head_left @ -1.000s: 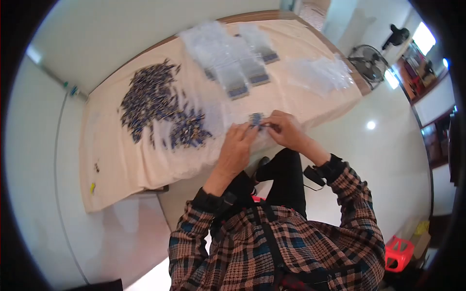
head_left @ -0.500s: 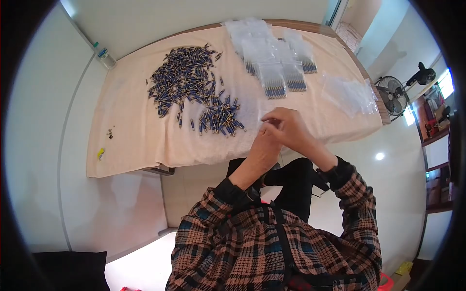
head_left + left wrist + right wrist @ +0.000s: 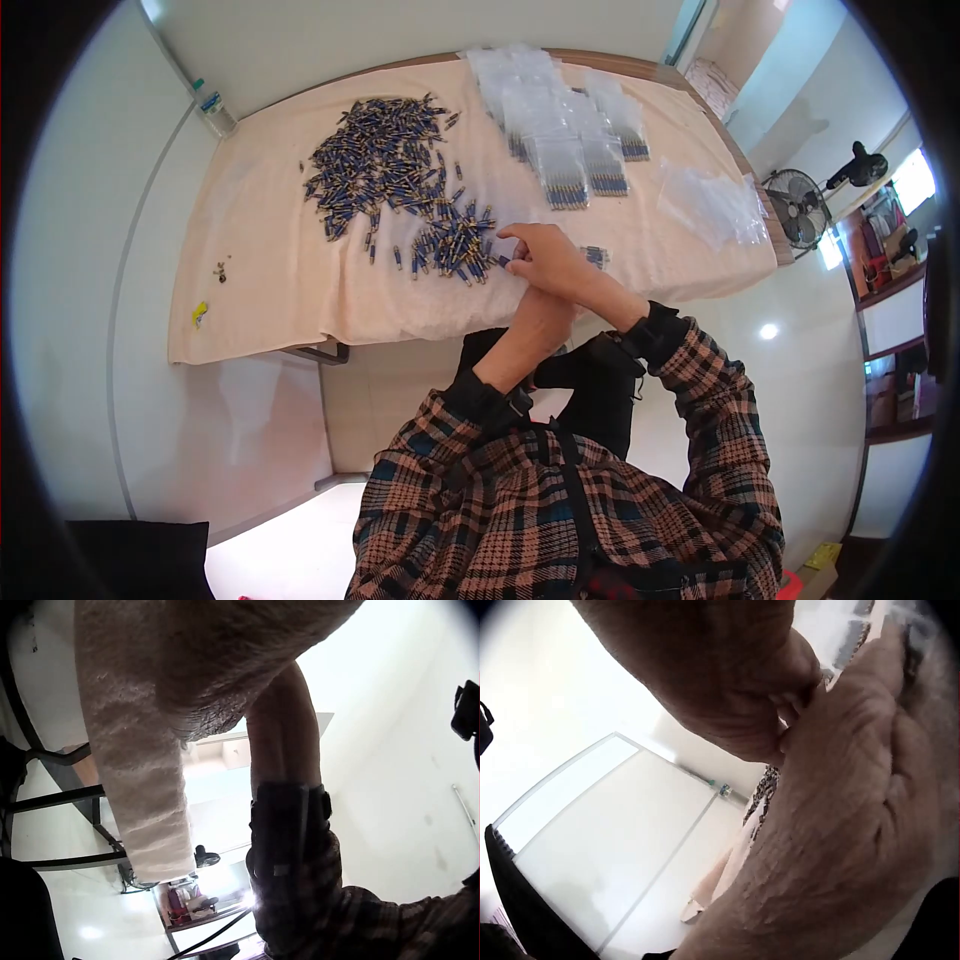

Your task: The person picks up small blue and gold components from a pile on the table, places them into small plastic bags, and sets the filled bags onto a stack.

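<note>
At the near pile of blue pieces (image 3: 455,245): right hand (image 3: 552,262), fingers partly open, no grip seen.
Left hand (image 3: 545,318): under right wrist; fingers hidden, hold undetermined.
Filled bags (image 3: 560,165): several, apparently done.
Loose heap (image 3: 378,165), flat bags (image 3: 712,205): much seemingly left.

Blue-gold pieces (image 3: 375,155), heaped and bagged

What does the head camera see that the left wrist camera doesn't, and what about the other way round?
Only the head view: the big pile of small dark-blue and gold pieces, the clear plastic bags and the see-through bottle.
Only the left wrist view: three long black bars in a row beside the cloth.
Both: the pale peach cloth, the brown-and-black plaid sleeve and the round wire fan.
</note>
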`<state>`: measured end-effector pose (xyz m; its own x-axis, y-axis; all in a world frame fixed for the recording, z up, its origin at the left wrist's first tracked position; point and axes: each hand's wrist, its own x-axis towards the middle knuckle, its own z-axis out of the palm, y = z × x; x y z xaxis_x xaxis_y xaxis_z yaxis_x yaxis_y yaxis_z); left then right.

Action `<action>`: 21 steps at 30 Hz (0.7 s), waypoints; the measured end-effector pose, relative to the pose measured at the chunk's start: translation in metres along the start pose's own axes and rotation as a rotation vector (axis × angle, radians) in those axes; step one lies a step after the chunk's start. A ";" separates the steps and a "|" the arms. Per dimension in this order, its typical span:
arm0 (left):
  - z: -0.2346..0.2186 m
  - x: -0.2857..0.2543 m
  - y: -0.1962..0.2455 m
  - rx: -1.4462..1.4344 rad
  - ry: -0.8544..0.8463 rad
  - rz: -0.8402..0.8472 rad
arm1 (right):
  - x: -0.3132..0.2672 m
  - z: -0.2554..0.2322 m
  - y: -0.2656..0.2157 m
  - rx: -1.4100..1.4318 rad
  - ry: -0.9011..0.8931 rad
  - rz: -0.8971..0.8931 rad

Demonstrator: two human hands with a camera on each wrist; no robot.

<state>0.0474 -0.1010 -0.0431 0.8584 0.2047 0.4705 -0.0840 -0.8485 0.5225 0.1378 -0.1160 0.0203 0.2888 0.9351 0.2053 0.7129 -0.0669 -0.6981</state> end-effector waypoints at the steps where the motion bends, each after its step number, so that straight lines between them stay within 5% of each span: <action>1: -0.002 0.002 0.002 -0.010 -0.007 0.007 | -0.002 -0.005 0.000 -0.003 0.006 0.012; 5: -0.013 0.006 0.005 0.064 -0.174 -0.028 | -0.016 -0.031 0.009 0.026 -0.055 0.120; 9: -0.015 0.004 0.009 0.258 -0.126 0.117 | -0.050 -0.070 0.025 0.394 0.229 0.033; 12: -0.017 0.006 0.011 0.269 -0.088 0.131 | -0.085 -0.100 0.029 0.610 0.505 0.293; 16: -0.018 0.008 0.013 0.247 -0.074 0.125 | -0.118 -0.089 0.064 0.576 0.578 0.446; 21: -0.019 0.009 0.013 0.092 -0.043 0.074 | -0.133 -0.065 0.067 0.683 0.536 0.435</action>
<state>0.0442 -0.1010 -0.0184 0.8728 0.1198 0.4732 -0.1031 -0.9023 0.4186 0.1891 -0.2680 -0.0091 0.8127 0.5827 0.0025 -0.0008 0.0055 -1.0000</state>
